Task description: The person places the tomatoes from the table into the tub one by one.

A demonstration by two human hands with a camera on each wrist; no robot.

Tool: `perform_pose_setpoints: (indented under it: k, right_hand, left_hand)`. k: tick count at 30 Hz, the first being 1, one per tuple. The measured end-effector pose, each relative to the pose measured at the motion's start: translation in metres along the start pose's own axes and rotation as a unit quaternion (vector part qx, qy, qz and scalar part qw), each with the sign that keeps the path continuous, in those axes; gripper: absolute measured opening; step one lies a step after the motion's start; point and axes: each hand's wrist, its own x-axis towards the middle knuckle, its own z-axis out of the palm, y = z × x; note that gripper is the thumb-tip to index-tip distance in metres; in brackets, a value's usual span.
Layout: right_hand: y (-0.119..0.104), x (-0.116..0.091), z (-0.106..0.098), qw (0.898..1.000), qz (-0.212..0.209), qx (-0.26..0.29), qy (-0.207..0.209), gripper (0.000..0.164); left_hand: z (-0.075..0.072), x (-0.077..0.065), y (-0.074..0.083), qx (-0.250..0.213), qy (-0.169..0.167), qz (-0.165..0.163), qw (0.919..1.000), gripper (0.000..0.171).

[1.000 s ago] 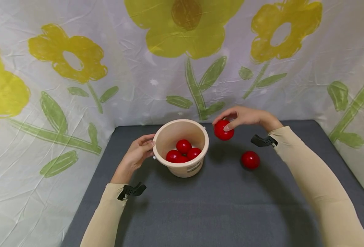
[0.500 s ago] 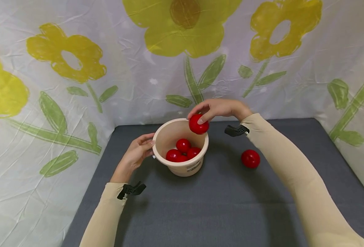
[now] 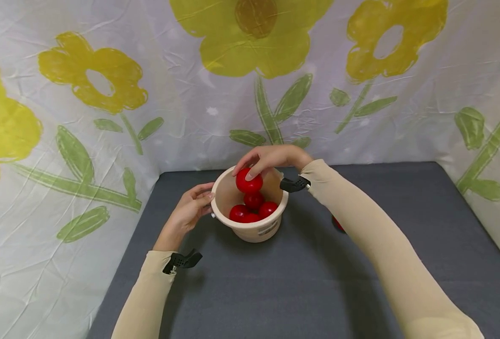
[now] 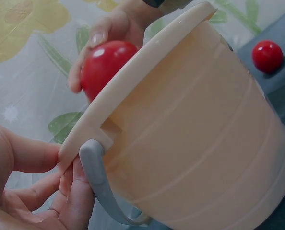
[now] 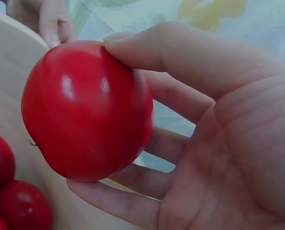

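A cream plastic bucket (image 3: 255, 232) stands on the table. Its rim is pinched by my left hand (image 3: 184, 210) between thumb and fingers; the left wrist view shows this grip beside the grey handle (image 4: 98, 179). Thumb and fingers of my right hand (image 3: 276, 156) hold a glossy red tomato (image 3: 249, 181) over the bucket's mouth. In the right wrist view this tomato (image 5: 87, 110) is gripped from one side. Several more red tomatoes (image 3: 268, 209) lie at the bottom of the bucket, partly hidden by the front wall.
One loose tomato (image 4: 267, 56) sits on the dark grey tablecloth (image 3: 283, 292) to the right of the bucket; my right forearm mostly covers it in the head view. A white curtain (image 3: 190, 141) printed with yellow flowers hangs behind and at both sides.
My right hand has carried its tomato leftward, from right of the bucket to above its opening. My left hand keeps its place on the rim.
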Motion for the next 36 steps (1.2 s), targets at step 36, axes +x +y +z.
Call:
perform_pose_setpoints:
  k: [36]
  right_hand:
    - [0.032,0.045,0.037,0.994,0.069,0.074,-0.049,0.044]
  left_hand:
    - [0.003,0.001,0.000,-0.007,0.008,-0.008,0.9999,0.046]
